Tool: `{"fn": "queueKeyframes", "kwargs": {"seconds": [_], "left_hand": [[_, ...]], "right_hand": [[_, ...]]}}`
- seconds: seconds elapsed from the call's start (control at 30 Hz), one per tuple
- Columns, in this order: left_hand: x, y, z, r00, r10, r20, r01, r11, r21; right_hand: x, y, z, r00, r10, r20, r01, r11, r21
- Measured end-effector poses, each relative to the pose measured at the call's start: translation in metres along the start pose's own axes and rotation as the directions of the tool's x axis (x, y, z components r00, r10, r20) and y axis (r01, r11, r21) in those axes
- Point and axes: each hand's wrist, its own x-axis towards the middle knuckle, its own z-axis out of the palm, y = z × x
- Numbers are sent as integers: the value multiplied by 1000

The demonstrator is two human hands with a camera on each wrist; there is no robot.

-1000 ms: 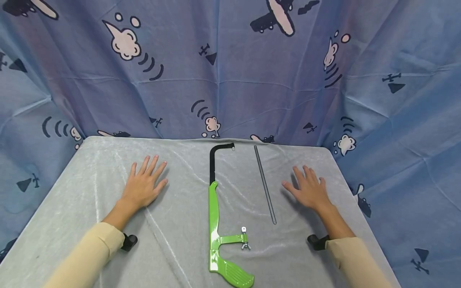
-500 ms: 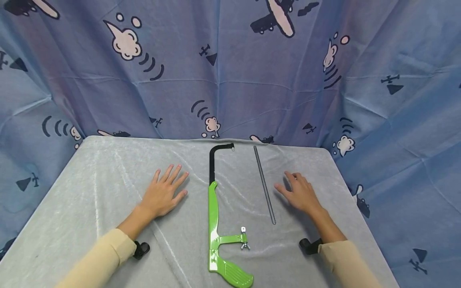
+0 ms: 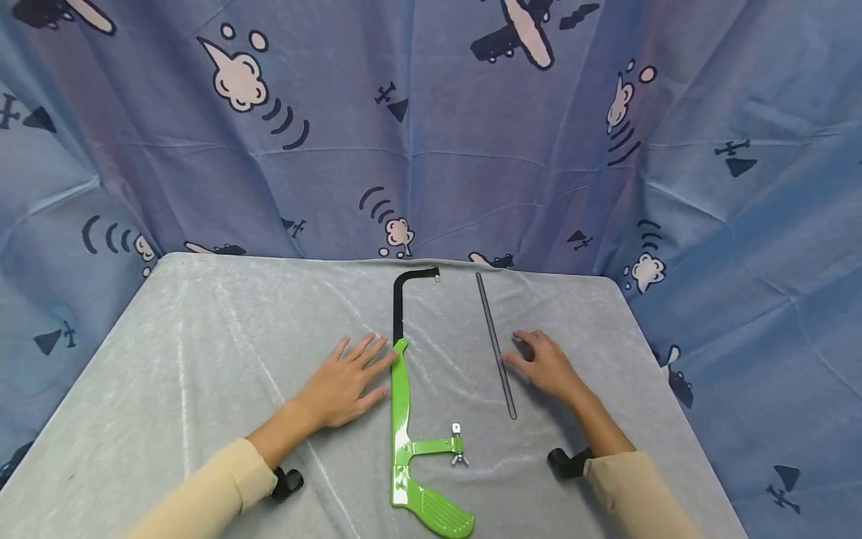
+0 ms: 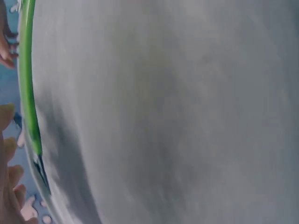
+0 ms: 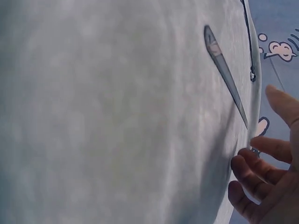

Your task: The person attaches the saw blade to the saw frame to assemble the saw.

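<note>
A hacksaw frame (image 3: 400, 397) with a green body and grip and a black bent front bar lies lengthwise on the table. My left hand (image 3: 340, 385), fingers spread, is at its left side, with the fingertips right at the green body in the head view. To the right of the frame lies a thin grey hacksaw blade (image 3: 494, 337), slanted. My right hand (image 3: 547, 367) is just right of the blade, fingers loosely bent, the thumb tip at the blade's edge. In the right wrist view the blade (image 5: 226, 74) lies beyond the fingers, and the hand holds nothing.
A grey velvety cloth (image 3: 222, 337) covers the table. Behind and to both sides hangs a blue curtain (image 3: 323, 112) with plane and cloud prints. A wing nut (image 3: 460, 459) sits on the frame's short green arm.
Both hands have moved inward: the left hand rightward to the hacksaw frame, the right hand leftward to the blade, its fingers bending more. The frame and blade have stayed in place.
</note>
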Motion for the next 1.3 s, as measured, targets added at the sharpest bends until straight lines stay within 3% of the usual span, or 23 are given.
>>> {"fn": "queueKeyframes", "kwargs": {"seconds": [0.3, 0.7, 0.9, 1.3], "left_hand": [[4, 30, 3, 990, 86, 115, -78, 994, -75], [7, 55, 6, 956, 196, 218, -175, 978, -112], [8, 65, 8, 943, 250, 221, -228, 966, -119], [8, 74, 10, 936, 309, 167, -293, 949, -114]], "right_hand": [[-2, -4, 10, 999, -30, 18, 29, 998, 53], [1, -5, 13, 999, -36, -5, 37, 998, 53], [2, -5, 14, 999, -40, -21, 41, 998, 47], [2, -9, 15, 999, -21, -36, 23, 999, 44]]}}
